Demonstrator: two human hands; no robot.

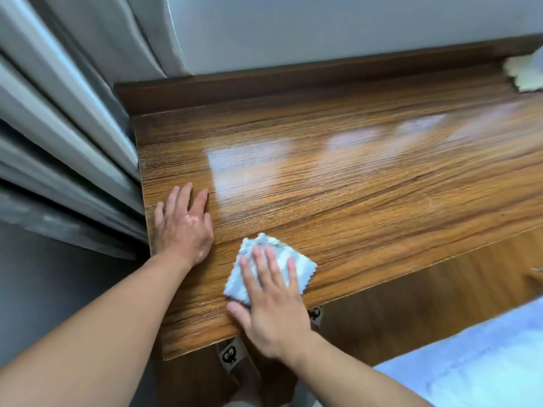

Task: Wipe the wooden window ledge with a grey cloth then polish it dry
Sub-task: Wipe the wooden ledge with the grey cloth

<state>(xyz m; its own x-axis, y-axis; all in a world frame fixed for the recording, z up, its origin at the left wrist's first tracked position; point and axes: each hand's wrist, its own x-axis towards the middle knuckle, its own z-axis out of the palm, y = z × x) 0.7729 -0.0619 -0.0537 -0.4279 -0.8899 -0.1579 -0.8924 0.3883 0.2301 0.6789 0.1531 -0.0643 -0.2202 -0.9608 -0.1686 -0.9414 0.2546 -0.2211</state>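
Observation:
The wooden window ledge runs from the lower left to the upper right, glossy with light reflections on its middle. A folded pale grey cloth lies flat on the ledge near its front edge. My right hand presses flat on the cloth, fingers spread over it and thumb on the wood. My left hand rests palm down on the ledge's left end, fingers apart, holding nothing.
Grey curtains hang against the ledge's left end. A pale fluffy object sits at the far right of the ledge. A light blue bed sheet fills the lower right. Patterned slippers show on the wooden floor below.

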